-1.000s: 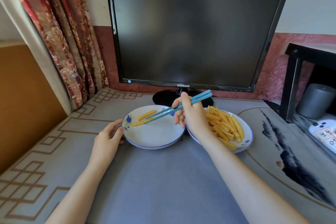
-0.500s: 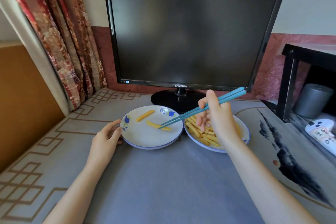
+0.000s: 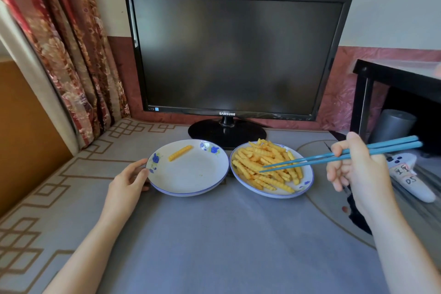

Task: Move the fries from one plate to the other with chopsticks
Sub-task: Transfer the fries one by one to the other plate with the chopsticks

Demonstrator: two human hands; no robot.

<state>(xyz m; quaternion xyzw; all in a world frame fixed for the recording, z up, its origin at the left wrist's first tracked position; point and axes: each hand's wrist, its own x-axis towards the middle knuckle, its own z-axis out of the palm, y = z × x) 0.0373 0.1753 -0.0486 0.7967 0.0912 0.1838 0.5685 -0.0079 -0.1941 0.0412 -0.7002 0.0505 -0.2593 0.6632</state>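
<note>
Chopsticks (image 3: 338, 156) in right hand (image 3: 353, 164), tips slightly parted and empty, now back over fries (image 3: 267, 167) after drop-off; next pick pending.

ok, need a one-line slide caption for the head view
Right hand aims blue chopsticks at the full fries plate; left hand steadies the left plate with one fry.

Both forearms run out of the bottom edge. The right hand (image 3: 353, 169) covers the middle of the chopsticks (image 3: 334, 156) — whether their tips touch the fries (image 3: 267, 169) cannot be told. The left hand's (image 3: 128, 179) fingertips hide under the left plate's (image 3: 191, 188) rim.
</note>
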